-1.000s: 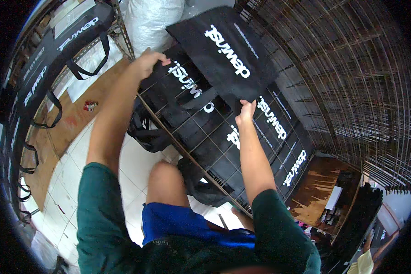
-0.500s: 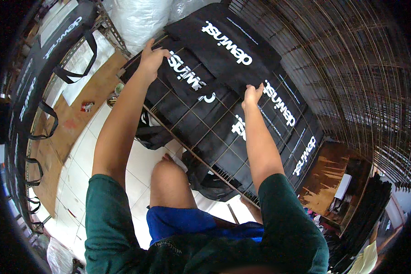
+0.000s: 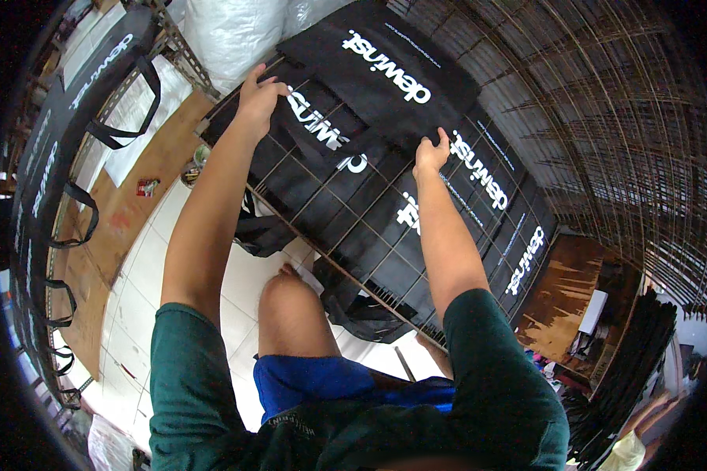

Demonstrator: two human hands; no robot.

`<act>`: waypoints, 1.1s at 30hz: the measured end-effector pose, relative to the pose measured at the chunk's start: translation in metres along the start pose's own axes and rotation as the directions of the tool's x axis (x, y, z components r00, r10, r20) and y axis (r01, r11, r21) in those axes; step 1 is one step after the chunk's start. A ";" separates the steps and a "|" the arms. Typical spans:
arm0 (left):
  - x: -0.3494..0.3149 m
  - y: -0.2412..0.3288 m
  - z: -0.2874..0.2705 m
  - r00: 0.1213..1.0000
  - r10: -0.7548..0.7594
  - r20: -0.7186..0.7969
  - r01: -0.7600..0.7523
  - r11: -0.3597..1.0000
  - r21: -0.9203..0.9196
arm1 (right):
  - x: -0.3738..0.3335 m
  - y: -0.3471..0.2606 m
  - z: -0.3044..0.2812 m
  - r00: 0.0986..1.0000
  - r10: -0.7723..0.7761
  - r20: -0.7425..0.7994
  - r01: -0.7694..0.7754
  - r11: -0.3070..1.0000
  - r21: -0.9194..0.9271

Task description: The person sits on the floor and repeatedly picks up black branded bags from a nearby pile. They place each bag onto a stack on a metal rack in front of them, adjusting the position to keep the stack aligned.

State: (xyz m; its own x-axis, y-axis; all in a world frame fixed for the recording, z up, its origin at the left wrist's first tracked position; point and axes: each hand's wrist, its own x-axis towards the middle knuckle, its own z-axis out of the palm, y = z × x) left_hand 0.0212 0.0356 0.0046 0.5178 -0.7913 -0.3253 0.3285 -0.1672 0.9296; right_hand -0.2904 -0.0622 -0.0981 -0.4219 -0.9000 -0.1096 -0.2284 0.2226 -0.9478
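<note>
A black fabric bag [image 3: 369,47] with white lettering lies on a wire-mesh drying rack [image 3: 346,206] in front of me. My left hand [image 3: 258,102] is at the rack's left side, beside the bag's lower left part. Its fingers are spread and hold nothing that I can see. My right hand [image 3: 430,153] rests by the bag's lower right edge, finger and thumb apart, with no visible hold on the cloth. Through the mesh more printed black bags [image 3: 479,177] show in layers below.
Rack frames [image 3: 597,118] stand tilted up on the right. Black bags with handles [image 3: 63,157] line a shelf at far left, above a wooden board [image 3: 130,212]. White plastic sacks [image 3: 232,35] stand at the back. Part of another person [image 3: 628,451] shows at lower right.
My right hand has shifted slightly up, and its fingers have lifted from the bag's edge. My left hand has barely moved. The bag lies flatter on the rack.
</note>
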 end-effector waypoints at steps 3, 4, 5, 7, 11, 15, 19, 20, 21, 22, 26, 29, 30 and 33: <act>0.001 -0.003 -0.006 1.000 -0.018 -0.004 0.018 1.000 0.025 | -0.004 -0.007 -0.004 1.000 -0.001 -0.010 0.000 0.999 -0.043; 0.000 -0.003 -0.009 0.998 -0.046 -0.032 0.048 0.995 0.086 | -0.007 -0.010 -0.005 1.000 0.002 -0.029 -0.005 0.995 -0.100; -0.003 -0.003 -0.011 0.995 -0.072 -0.062 0.080 0.986 0.145 | -0.011 -0.014 -0.009 0.999 0.003 -0.048 -0.010 0.988 -0.156; -0.011 -0.003 -0.018 0.990 -0.046 -0.136 0.073 0.976 0.207 | -0.021 -0.016 -0.015 0.995 -0.046 -0.093 0.023 0.970 -0.241; -0.045 -0.008 -0.025 0.953 0.151 -0.263 -0.106 0.978 0.178 | -0.028 0.009 -0.060 0.982 -0.182 -0.046 0.178 0.980 -0.092; -0.137 -0.006 -0.032 0.959 0.185 -0.213 -0.186 0.982 0.015 | -0.086 0.015 -0.135 0.960 -0.263 0.095 0.254 0.962 0.097; -0.273 -0.010 -0.011 0.985 0.074 0.155 -0.062 0.995 -0.084 | -0.157 0.026 -0.230 0.944 -0.278 0.176 0.280 0.960 0.012; -0.310 -0.011 -0.003 0.967 0.035 0.251 -0.015 0.997 -0.079 | -0.168 0.045 -0.255 0.930 -0.295 0.218 0.287 0.956 0.069; -0.342 -0.022 0.000 0.913 0.054 0.404 -0.015 0.995 -0.098 | -0.191 0.034 -0.272 0.949 -0.168 0.267 0.155 0.985 0.071; -0.369 -0.036 0.003 0.837 0.077 0.541 -0.014 0.993 -0.120 | -0.211 0.030 -0.288 0.935 -0.160 0.315 0.143 0.987 0.075; -0.407 -0.074 0.026 0.512 -0.003 0.859 -0.530 0.786 0.319 | -0.263 0.051 -0.340 0.881 -0.149 0.448 0.224 0.967 -0.119; -0.405 -0.089 0.029 0.369 -0.183 0.911 -0.653 0.647 0.394 | -0.289 0.048 -0.366 0.850 -0.159 0.502 0.267 0.952 -0.151; -0.401 -0.107 0.030 0.382 -0.119 0.916 -0.553 0.765 0.330 | -0.292 0.046 -0.375 0.836 -0.182 0.518 0.299 0.942 -0.152; -0.400 -0.116 0.037 0.546 -0.171 0.820 -0.360 0.836 0.414 | -0.299 0.036 -0.416 0.810 -0.258 0.527 0.386 0.910 -0.148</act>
State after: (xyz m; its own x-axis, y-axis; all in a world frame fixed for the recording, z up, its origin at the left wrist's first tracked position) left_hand -0.2534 0.3496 0.0329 -0.4208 -0.8861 -0.1941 -0.2386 -0.0983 0.9661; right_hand -0.5374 0.3704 0.0250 0.1796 -0.9837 -0.0019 -0.5005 -0.0897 -0.8610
